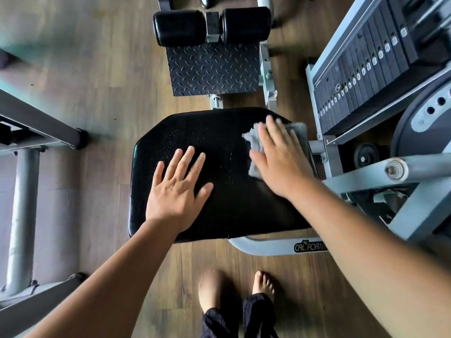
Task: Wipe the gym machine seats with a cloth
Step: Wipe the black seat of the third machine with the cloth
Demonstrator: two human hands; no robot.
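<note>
Bare feet (213, 289) stand on the wooden floor (102, 93) before the black seat (231, 206). The left hand (178, 191) lies flat near the seat's middle, fingers straight and spread, holding nothing. The right hand (278, 162) presses the grey cloth (253, 142) onto the seat's far right corner with straight fingers.

Wood-plank floor (109, 81); grey steel frame (23, 215) left, weight stack (361, 76) right

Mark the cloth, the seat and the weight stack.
cloth (253, 142): head view, crumpled grey left edge.
seat (231, 182): head view, bare black padding near its middle.
weight stack (361, 89): head view, black plates midway along the stack.
</note>
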